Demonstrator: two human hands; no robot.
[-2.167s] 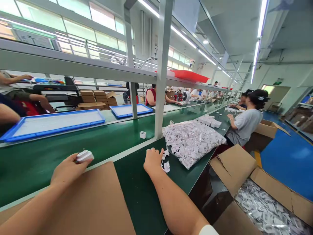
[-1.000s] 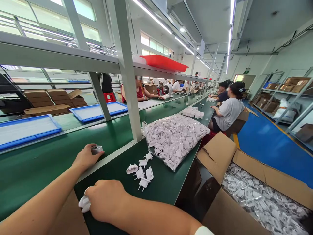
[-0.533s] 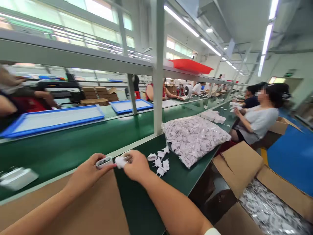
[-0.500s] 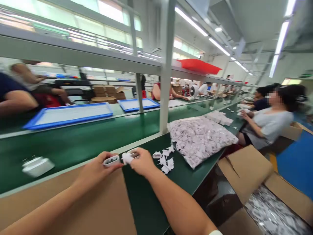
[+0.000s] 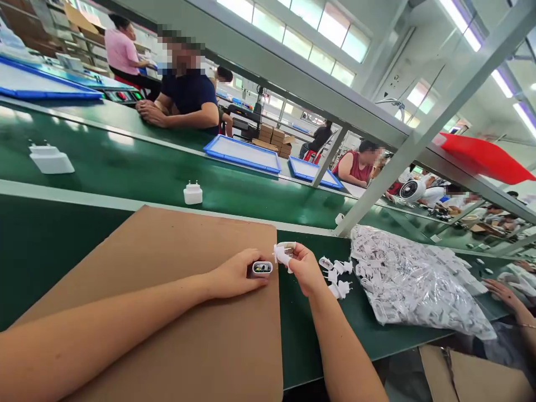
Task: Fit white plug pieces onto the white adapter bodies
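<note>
My left hand is closed around a white charger housing. Its open end faces me and shows parts inside. Just to the right, my right hand pinches a white plug end piece with metal pins, close beside the housing. White covers sit on the right thumb and a fingertip. Under the left hand lies a flat cardboard sheet. Several loose plug end pieces are scattered on the green bench, right of my right hand.
A clear bag full of white plug parts lies at the right. Beyond the bench edge, white chargers stand on the green belt. A slanting metal post rises ahead. Co-workers sit opposite, near blue-rimmed trays.
My view has swung left and tilted, bringing more of the belt and the people opposite into sight. Both hands still hold the same pieces close together.
</note>
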